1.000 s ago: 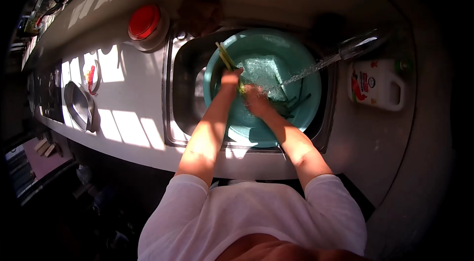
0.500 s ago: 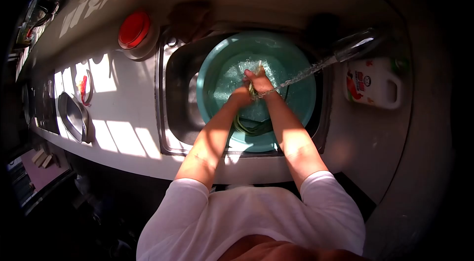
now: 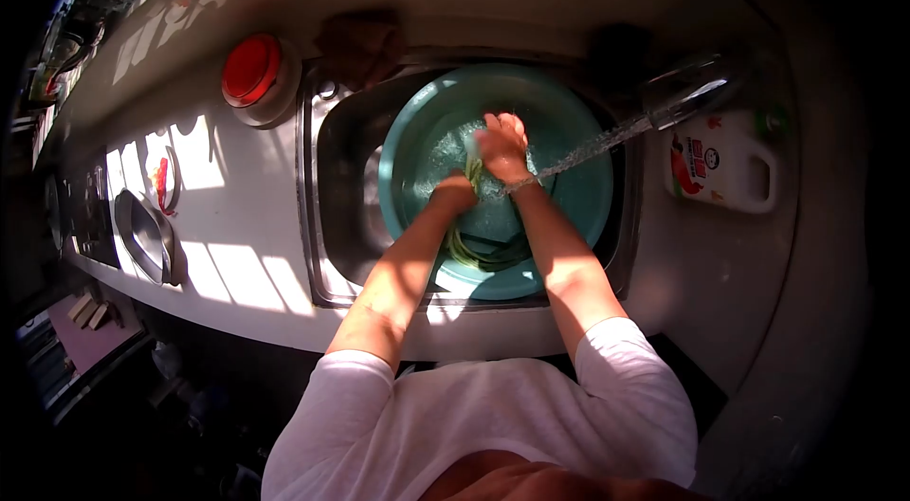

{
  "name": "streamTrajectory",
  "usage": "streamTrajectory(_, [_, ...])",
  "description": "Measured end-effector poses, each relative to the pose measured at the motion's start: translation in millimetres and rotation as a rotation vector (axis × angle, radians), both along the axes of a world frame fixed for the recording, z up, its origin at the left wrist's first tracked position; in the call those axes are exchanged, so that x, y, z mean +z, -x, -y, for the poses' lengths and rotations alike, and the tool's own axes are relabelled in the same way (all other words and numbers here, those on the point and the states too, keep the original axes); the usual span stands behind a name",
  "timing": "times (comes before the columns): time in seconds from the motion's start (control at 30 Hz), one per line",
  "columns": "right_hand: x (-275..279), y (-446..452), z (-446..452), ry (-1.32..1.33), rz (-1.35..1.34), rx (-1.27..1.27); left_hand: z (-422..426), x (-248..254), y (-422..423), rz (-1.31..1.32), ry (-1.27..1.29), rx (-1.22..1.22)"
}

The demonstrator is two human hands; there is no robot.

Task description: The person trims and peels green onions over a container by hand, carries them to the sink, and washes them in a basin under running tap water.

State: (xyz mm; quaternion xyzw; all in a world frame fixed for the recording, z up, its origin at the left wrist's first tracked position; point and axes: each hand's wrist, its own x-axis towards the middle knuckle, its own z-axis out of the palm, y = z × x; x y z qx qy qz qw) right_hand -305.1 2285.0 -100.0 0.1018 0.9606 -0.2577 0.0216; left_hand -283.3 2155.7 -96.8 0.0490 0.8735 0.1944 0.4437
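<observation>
Over a turquoise plastic basin [image 3: 587, 221] holding water, my left hand [image 3: 455, 191] is closed around a bunch of long green vegetable stalks [image 3: 473, 166]. More of the stalks curve down along the basin's near side, partly under my forearms. My right hand [image 3: 504, 145] is just right of the bunch's upper end, its fingers stretched out and slightly apart. A stream of water [image 3: 592, 148] from the faucet [image 3: 687, 93] hits my right wrist. The exact kind of vegetable cannot be made out.
The basin sits in a steel sink [image 3: 355, 240]. On the right stands a white jug with a handle [image 3: 725, 164]. A red-lidded container [image 3: 251, 71], a brown cloth [image 3: 360, 48], a metal pan [image 3: 144, 234] and a small red item [image 3: 163, 184] are to the left.
My hands, together at the stalks before, have come apart. The right has moved up and its fingers have spread; the left keeps its grip. The view has shifted slightly.
</observation>
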Motion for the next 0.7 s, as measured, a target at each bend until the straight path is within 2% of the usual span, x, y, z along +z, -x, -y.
streamTrajectory(0.03, [-11, -11, 10, -0.057, -0.256, 0.196, 0, -12, -3, 0.002, -0.002, -0.002])
streamTrajectory(0.07, [-19, -20, 14, -0.115, -0.512, 0.393, -1, -23, -5, -0.128, -0.226, -0.098])
streamTrajectory(0.1, [-27, -27, 11, 0.035, -0.465, 0.409, -1, -34, -6, -0.261, -0.449, -0.192])
streamTrajectory(0.13, [-22, -26, 1, 0.037, -0.46, 0.41, 0, -34, -6, -0.256, -0.449, -0.19])
streamTrajectory(0.2, [-1, -13, -18, -0.117, -0.301, 0.444, 6, -32, -1, 0.082, -0.348, 0.445])
streamTrajectory(0.23, [3, -5, -20, 0.021, -0.044, 0.268, 6, -26, 2, -0.149, -0.242, 0.297])
streamTrajectory(0.27, [0, -5, -18, 0.021, -0.046, 0.267, 5, -21, 2, -0.152, -0.242, 0.294])
streamTrajectory(0.33, [-8, -13, -9, 0.224, -0.296, 0.129, 2, -4, 1, -0.245, -0.232, 0.345])
streamTrajectory(0.37, [5, -16, -7, 0.271, -0.308, -0.031, 1, 10, -1, -0.243, -0.232, 0.345])
streamTrajectory(0.4, [20, -21, -5, 0.271, -0.306, -0.03, 1, 25, -3, -0.261, -0.362, 0.341])
streamTrajectory(0.43, [44, -26, -3, 0.844, -0.155, -0.089, 2, 39, -5, -0.283, -0.494, 0.333])
streamTrajectory(0.47, [63, -31, -2, 1.411, 0.017, -0.146, 6, 48, -10, -0.285, -0.498, 0.33])
streamTrajectory(0.53, [92, -42, -2, 1.415, 0.101, -0.069, 16, 66, -24, -0.398, -0.8, 0.223])
streamTrajectory(0.57, [113, -49, 0, 1.394, 0.15, -0.033, 19, 76, -28, -0.4, -0.8, 0.218])
streamTrajectory(0.6, [133, -55, 2, 1.372, 0.2, 0.003, 21, 86, -32, -0.339, -0.941, 0.235])
streamTrajectory(0.63, [150, -60, 3, 1.457, 0.187, 0.036, 23, 96, -34, -0.275, -1.081, 0.252])
streamTrajectory(0.7, [157, -67, -1, 1.435, 0.149, 0.099, 25, 114, -34, -0.272, -1.09, 0.219])
